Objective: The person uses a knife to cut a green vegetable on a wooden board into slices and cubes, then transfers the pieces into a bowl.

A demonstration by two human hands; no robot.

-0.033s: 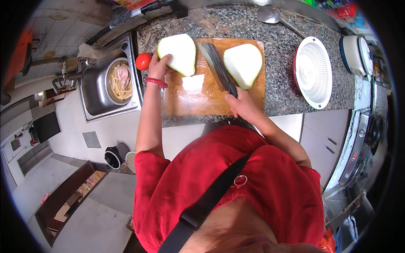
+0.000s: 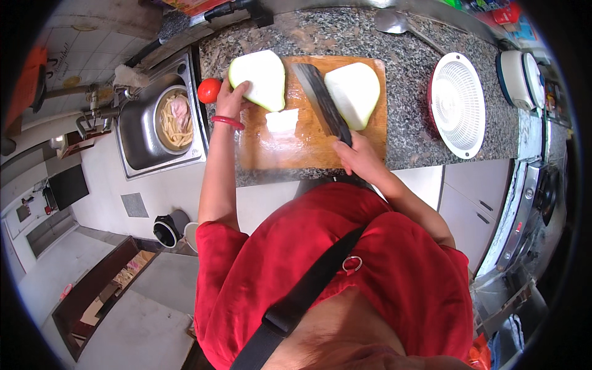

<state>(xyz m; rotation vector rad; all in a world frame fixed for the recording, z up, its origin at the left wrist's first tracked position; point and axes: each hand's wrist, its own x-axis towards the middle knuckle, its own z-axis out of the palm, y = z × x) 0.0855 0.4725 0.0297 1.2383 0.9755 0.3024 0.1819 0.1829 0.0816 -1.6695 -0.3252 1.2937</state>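
Note:
On the wooden cutting board (image 2: pixel 262 159) lie two halves of what looks like a pale-green gourd, white cut faces up. My left hand (image 2: pixel 232 102), fingers bent round its edge, holds the left gourd half (image 2: pixel 262 77). The other gourd half (image 2: pixel 354 92) rests at the board's right side. Between them is a broad dark-bladed knife (image 2: pixel 320 98), its black handle gripped in my right hand (image 2: pixel 364 157). The blade slants up and left, close beside the right half; whether they touch I cannot tell. A red tomato (image 2: pixel 209 90) sits left of my left hand.
A white colander (image 2: pixel 459 108) stands right of the board, below a metal ladle (image 2: pixel 394 23). A white appliance (image 2: pixel 518 80) is farther right on the granite counter. Left, a steel sink (image 2: pixel 135 145) holds a bowl (image 2: pixel 161 137) of pale strips and a pinkish piece.
The knife and my right hand have shifted slightly, and the blade now looks more turned on its side. The right gourd half sits a touch farther left. My left hand stays put.

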